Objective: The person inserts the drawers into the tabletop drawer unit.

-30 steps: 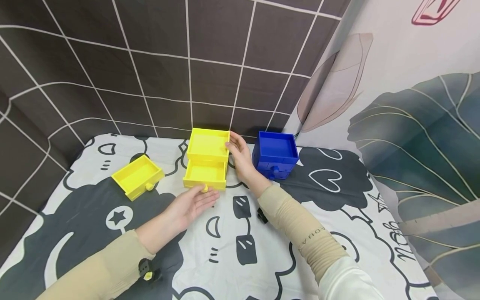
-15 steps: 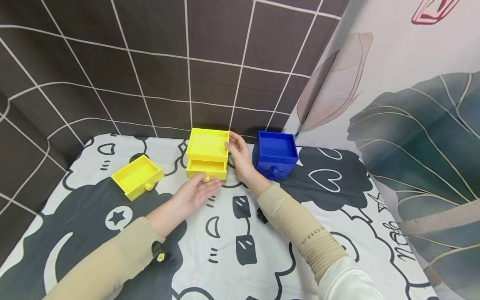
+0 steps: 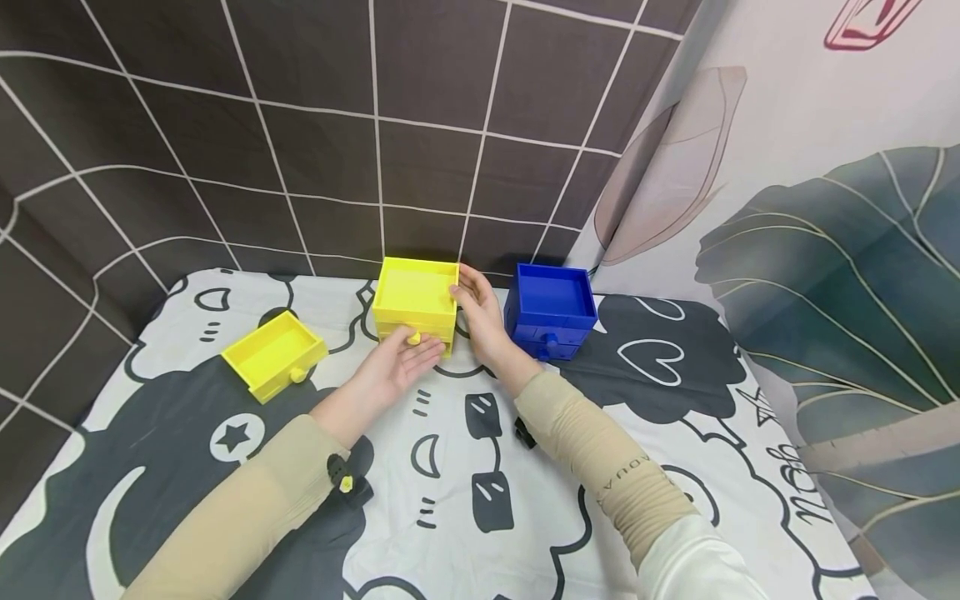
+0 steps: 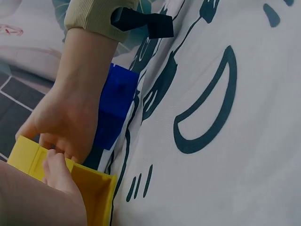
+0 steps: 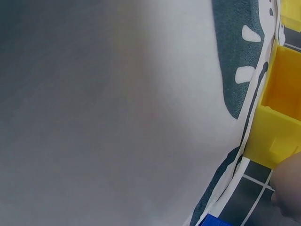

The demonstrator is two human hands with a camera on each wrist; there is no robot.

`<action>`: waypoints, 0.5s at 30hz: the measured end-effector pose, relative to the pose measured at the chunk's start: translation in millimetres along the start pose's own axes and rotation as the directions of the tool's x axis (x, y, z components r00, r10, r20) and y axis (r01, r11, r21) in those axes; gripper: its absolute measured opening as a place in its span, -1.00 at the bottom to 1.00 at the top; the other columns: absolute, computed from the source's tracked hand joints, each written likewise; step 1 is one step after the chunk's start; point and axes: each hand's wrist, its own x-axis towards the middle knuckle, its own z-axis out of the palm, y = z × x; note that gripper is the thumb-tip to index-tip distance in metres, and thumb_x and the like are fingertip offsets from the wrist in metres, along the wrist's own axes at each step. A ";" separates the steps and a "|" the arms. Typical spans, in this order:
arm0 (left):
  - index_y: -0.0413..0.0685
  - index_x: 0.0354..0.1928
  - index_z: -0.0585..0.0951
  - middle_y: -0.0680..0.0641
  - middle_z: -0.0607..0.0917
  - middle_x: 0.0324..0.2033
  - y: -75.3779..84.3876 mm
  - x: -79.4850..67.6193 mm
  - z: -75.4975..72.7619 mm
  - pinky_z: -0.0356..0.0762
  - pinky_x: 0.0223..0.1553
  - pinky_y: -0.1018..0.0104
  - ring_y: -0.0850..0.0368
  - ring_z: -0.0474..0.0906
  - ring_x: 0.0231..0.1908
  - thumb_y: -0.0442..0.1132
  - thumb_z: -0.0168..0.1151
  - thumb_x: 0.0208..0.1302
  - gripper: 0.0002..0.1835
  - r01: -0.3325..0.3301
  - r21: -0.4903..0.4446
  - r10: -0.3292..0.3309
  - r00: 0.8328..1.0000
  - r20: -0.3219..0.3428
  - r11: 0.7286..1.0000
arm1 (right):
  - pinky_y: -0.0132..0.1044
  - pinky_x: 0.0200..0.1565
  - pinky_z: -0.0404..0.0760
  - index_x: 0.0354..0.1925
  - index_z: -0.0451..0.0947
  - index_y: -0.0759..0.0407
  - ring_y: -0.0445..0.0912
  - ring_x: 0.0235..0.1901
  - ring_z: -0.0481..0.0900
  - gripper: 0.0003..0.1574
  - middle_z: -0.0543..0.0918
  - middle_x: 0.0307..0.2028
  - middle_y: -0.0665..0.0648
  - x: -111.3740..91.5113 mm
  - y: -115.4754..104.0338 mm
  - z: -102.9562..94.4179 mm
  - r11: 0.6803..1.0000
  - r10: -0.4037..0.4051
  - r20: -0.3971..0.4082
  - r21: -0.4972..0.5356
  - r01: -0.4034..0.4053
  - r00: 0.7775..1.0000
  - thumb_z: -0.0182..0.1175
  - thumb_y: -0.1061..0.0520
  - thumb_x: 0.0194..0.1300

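Observation:
A small yellow drawer cabinet [image 3: 416,287] with a tray-like top stands mid-table in the head view. My left hand [image 3: 386,371] touches the front of its upper drawer, its thumb and forefinger at the round knob [image 3: 414,337] and its other fingers stretched out below. This drawer sits almost flush in the cabinet. Under it, the cabinet's lower bay [image 4: 99,193] shows as a hollow in the left wrist view. My right hand [image 3: 480,312] holds the cabinet's right side, thumb over the top rim. A loose yellow drawer [image 3: 274,354] lies to the left.
A blue drawer cabinet [image 3: 553,308] stands close to the right of my right hand. The patterned cloth [image 3: 450,450] covers the table. Behind it hangs a dark gridded curtain [image 3: 315,150], with a printed leaf curtain [image 3: 847,292] on the right.
My left hand has moved forward and slid the upper drawer from well pulled out to almost fully in. The right hand and the loose drawer have stayed in place.

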 end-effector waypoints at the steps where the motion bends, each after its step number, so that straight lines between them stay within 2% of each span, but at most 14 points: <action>1: -0.20 0.21 0.42 -0.29 0.33 0.59 0.0 0.5 0.1 0.45 0.51 0.27 -0.07 0.33 0.58 -0.17 -0.15 0.67 -0.69 0.000 0.001 0.000 1.000 -0.002 1.000 | 0.01 0.63 0.33 0.53 0.25 0.34 0.16 0.48 0.39 -0.35 0.41 0.49 0.35 0.1 -0.3 -0.1 1.000 -0.002 -0.002 0.000 0.002 1.000 0.05 0.30 0.57; 3: -0.15 0.12 0.44 -0.28 0.33 0.59 -0.1 1.0 -0.1 0.47 0.49 0.28 -0.07 0.34 0.58 -0.15 -0.14 0.67 -0.74 -0.003 0.013 0.003 1.000 -0.001 1.000 | 0.01 0.62 0.34 0.53 0.25 0.34 0.17 0.47 0.39 -0.35 0.41 0.49 0.36 0.1 -0.9 -0.4 1.000 -0.003 -0.006 0.000 0.003 1.000 0.06 0.30 0.57; 7: -0.14 0.12 0.46 -0.27 0.40 0.55 -0.9 1.4 -1.8 0.49 0.47 0.27 -0.08 0.34 0.57 -0.13 -0.11 0.69 -0.74 -0.005 0.034 0.004 1.000 0.006 0.999 | 0.01 0.62 0.34 0.53 0.26 0.33 0.16 0.48 0.40 -0.35 0.42 0.49 0.34 -0.1 -0.8 -1.1 1.000 0.004 -0.012 -0.009 -0.004 1.000 0.07 0.28 0.57; 11: -0.14 0.12 0.47 -0.19 0.63 0.29 -1.5 1.7 -5.2 0.51 0.46 0.26 -0.09 0.34 0.58 -0.13 -0.06 0.68 -0.75 0.001 0.038 -0.001 1.000 0.011 0.999 | -0.01 0.63 0.34 0.53 0.26 0.31 0.14 0.48 0.40 -0.35 0.42 0.49 0.32 0.1 1.1 -1.3 1.000 0.009 -0.012 -0.012 -0.009 1.000 0.07 0.27 0.57; 15: -0.14 0.15 0.47 -0.11 0.70 0.08 -1.3 1.0 -9.7 0.50 0.48 0.26 -0.09 0.33 0.58 -0.13 -0.01 0.68 -0.75 0.006 0.034 -0.006 1.000 0.017 0.999 | 0.00 0.62 0.35 0.53 0.26 0.33 0.16 0.48 0.39 -0.35 0.42 0.49 0.35 0.2 2.1 -0.1 1.000 -0.003 -0.005 -0.002 0.003 1.000 0.06 0.29 0.56</action>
